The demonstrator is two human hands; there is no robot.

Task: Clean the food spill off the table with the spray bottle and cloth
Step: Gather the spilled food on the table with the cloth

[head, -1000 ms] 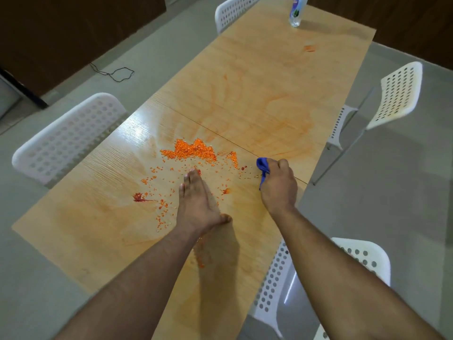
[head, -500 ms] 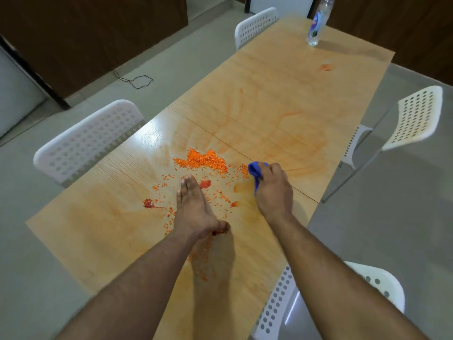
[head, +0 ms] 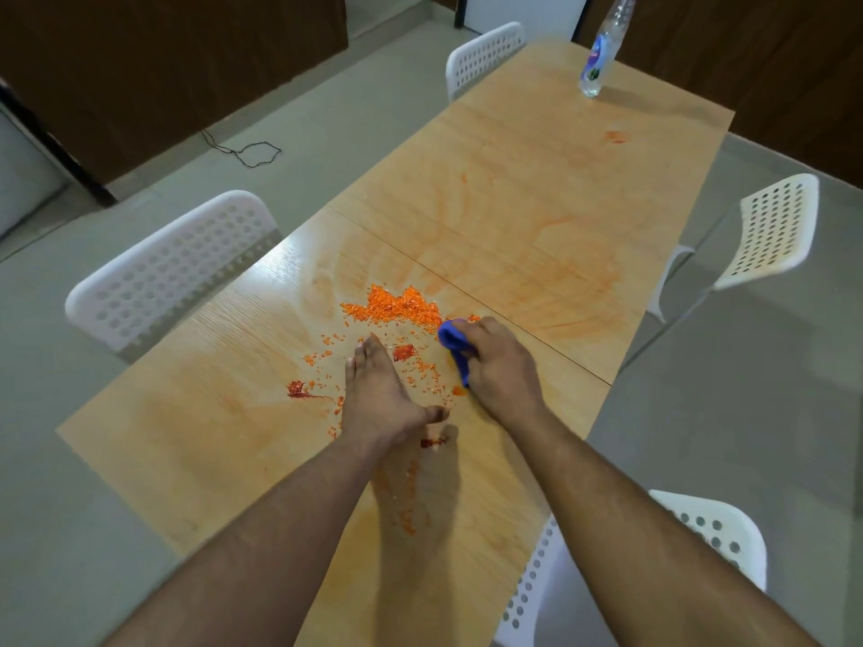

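- Head view: the right hand [head: 497, 361] is bunched around a blue cloth [head: 455, 345], pressing it to the wooden surface [head: 537, 203] at the right edge of the orange spill [head: 397, 310], just right of the frame's middle.
- The left hand [head: 378, 389] lies flat with fingers straight and together, set on edge among the scattered crumbs — it looks placed as a barrier for them.
- A dark red smear [head: 299, 389] sits left of that hand; faint orange streaks fan toward the upper right of the frame.
- The spray bottle [head: 600, 58] stands untouched at the top right, well apart from both hands.
- Step in hand, as I judge it: wiping and gathering the loose bits. The next move calls for sweeping the cloth leftward through the heap toward the flat hand — then spray for the stains.
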